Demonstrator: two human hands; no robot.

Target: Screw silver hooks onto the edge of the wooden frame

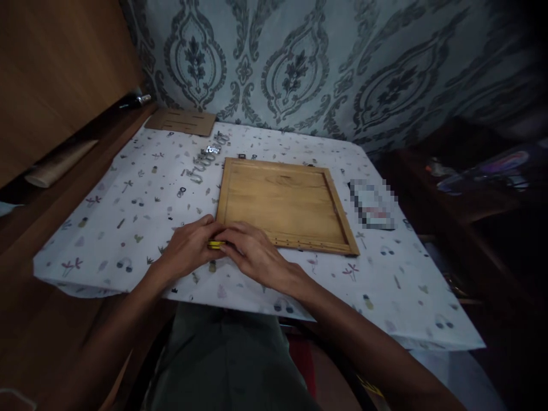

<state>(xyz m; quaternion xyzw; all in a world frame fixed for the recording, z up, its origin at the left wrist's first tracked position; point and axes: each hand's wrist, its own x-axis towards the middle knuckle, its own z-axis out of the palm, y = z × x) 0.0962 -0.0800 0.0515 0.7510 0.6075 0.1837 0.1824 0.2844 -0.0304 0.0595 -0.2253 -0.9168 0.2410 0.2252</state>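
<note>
Near the table's front edge, my left hand [188, 245] and my right hand [257, 254] meet, fingers bent around a small yellow object [216, 244]. Only a strip of it shows between them, with a dark line along it, so I cannot tell its kind. Right beside my hands lies a flat wooden panel with a raised frame [282, 200]. Its near left corner is hidden behind my fingers. A row of small dark marks runs along the panel's near edge.
A white patterned cloth covers the table [120, 234]. Shiny metal pieces [208, 155] lie left of the panel, with brown cardboard [182, 121] behind them. A blurred-out flat item [372, 204] lies to the right. A patterned wall [291, 68] borders the back, a wooden cabinet [60, 68] the left.
</note>
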